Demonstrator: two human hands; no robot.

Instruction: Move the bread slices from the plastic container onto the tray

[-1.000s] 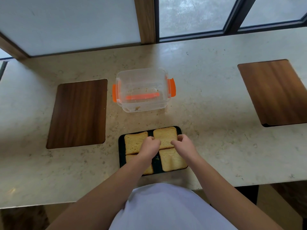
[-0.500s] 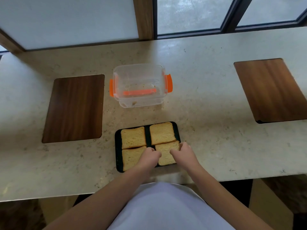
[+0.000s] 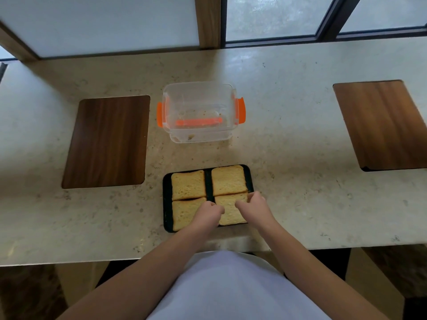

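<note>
The bench (image 3: 300, 192) looks like polished speckled stone; the boards (image 3: 108, 142) matt wood; the container (image 3: 198, 98) clear plastic.

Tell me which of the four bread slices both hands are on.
The near-right slice on the tray: the left hand covers its left edge, the right hand its right. The near-left slice is partly covered; the far two are clear.

tray (image 3: 166, 204): black | bread slices (image 3: 188, 184): golden-yellow | container (image 3: 198, 107): clear, orange clips | counter (image 3: 288, 135): beige, speckled
</note>
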